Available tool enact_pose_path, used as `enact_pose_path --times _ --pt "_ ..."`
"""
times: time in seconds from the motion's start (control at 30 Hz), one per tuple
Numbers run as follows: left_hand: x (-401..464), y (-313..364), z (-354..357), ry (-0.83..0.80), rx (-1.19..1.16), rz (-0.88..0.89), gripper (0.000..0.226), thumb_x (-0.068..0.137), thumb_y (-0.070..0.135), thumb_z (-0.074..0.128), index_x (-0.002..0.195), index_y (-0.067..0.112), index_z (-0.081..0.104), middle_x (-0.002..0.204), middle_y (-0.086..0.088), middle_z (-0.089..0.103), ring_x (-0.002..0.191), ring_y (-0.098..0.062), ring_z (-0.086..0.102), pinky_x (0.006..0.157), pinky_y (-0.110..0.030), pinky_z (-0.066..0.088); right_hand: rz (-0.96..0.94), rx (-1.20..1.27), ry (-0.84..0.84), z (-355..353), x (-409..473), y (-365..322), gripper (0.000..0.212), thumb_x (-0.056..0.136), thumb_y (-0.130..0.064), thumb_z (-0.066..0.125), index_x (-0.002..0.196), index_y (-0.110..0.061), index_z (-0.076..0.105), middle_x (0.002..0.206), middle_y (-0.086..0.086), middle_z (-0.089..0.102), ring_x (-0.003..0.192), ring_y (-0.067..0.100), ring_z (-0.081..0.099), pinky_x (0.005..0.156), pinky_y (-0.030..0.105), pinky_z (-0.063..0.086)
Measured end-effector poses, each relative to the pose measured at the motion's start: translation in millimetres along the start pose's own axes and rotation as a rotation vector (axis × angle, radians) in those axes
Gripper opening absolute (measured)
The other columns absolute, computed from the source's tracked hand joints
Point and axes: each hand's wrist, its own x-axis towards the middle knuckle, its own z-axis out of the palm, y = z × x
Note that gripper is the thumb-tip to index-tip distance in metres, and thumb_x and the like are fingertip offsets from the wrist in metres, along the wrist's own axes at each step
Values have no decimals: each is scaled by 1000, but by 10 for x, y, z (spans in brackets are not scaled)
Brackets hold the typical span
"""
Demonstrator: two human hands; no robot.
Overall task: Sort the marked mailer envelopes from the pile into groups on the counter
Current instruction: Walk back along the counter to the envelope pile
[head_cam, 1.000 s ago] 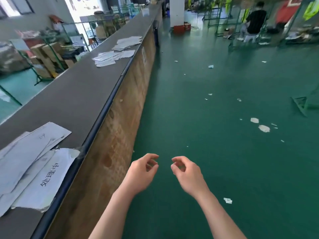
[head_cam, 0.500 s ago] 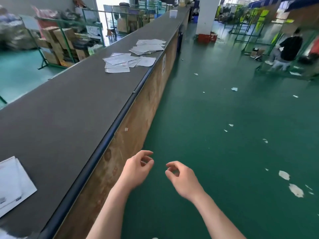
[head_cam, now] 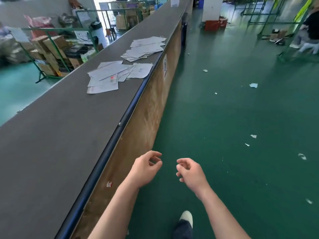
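Grey matte counter (head_cam: 57, 135), flat envelopes (head_cam: 107, 75); left hand (head_cam: 145, 169), right hand (head_cam: 191, 173) loosely curled, empty.

The counter (head_cam: 69, 135) runs along the left, away from the viewer. On it, near its right edge, lies one group of mailer envelopes (head_cam: 110, 75); a second group (head_cam: 146, 48) lies just behind. Right of the counter, paper scraps (head_cam: 253, 85) lie scattered on the floor (head_cam: 224, 118).
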Motion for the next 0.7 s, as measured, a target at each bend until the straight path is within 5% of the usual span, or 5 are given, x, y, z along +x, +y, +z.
enact_pose_path --times 0.2,0.4,0.7 --pt "1710 799 -211 38 -35 38 21 92 21 69 111 30 71 93 15 73 82 -11 70 78 -30 60 -50 55 68 -574 1533 -976 13 99 -15 60 106 -23 67 100 -2 71 77 12 71 71 32 60" --pt "3086 652 -329 64 -100 -42 20 88 30 69 107 37 71 90 15 74 83 -10 71 80 -42 62 -66 -39 -5 -643 2893 -1466 14 98 -14 62 105 -24 68 92 -2 73 78 16 72 71 39 60" --pt "6023 859 -748 58 -209 -10 16 93 26 68 105 38 69 93 12 73 85 -10 70 77 -38 62 -104 -185 64 -779 5509 -2594 16 97 -17 64 107 -28 68 99 -6 72 84 19 72 79 41 62"
